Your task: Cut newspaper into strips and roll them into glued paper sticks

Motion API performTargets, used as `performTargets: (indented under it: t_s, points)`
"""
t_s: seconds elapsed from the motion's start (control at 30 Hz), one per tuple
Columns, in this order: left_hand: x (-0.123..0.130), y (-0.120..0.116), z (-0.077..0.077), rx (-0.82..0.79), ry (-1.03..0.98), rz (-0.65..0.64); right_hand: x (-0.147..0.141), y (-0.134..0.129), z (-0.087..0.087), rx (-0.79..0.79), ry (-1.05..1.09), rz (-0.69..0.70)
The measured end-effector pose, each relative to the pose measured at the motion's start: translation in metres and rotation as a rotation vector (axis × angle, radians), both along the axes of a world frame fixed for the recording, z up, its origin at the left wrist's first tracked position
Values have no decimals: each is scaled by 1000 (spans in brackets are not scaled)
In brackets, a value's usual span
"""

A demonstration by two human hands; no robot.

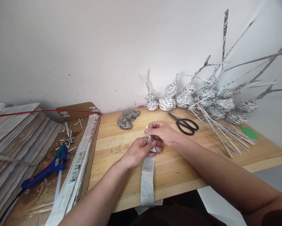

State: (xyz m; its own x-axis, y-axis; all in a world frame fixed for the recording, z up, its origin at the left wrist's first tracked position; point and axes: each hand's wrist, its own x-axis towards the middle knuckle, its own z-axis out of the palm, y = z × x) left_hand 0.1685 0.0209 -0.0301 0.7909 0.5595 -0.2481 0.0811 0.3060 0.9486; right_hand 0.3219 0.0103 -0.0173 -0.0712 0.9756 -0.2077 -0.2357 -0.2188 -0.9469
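Note:
A printed newspaper strip (pixel 147 185) hangs from my hands over the front edge of the wooden table. Its upper end is folded or rolled to a narrow point between my fingers. My left hand (pixel 139 150) is closed on the strip just below that point, thumb on top. My right hand (pixel 161 133) pinches the thin white tip a little higher, its other fingers curled beside the left fingertips. Part of the paper is hidden behind the fingers.
Black scissors (pixel 186 124) and a grey cloth (pixel 127 120) lie beyond my hands. Woven paper gourd shapes (pixel 167 102) and loose paper sticks (pixel 222 135) stand or lie right. Left are a blue glue gun (pixel 48 169), folded newspapers (pixel 78 172) and a paper stack (pixel 15 150).

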Motion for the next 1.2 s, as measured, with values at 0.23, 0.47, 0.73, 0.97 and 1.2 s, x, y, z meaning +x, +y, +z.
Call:
performTargets:
  t_s: [0.23,0.47,0.73,0.97,1.2]
  points:
    - [-1,1,1,-34,11,3,6,0,-1,49,-21,62]
    - [0,2,-1,-31,-13,1,7,1,-1,-5,-63,68]
    - [-1,2,-3,-38,-20,11,12,1,2,43,-85,193]
    - [-1,2,-2,-27,-2,11,8,1,-1,16,-64,39]
    - [-1,2,-1,-38,-8,-6,11,0,1,35,-83,138]
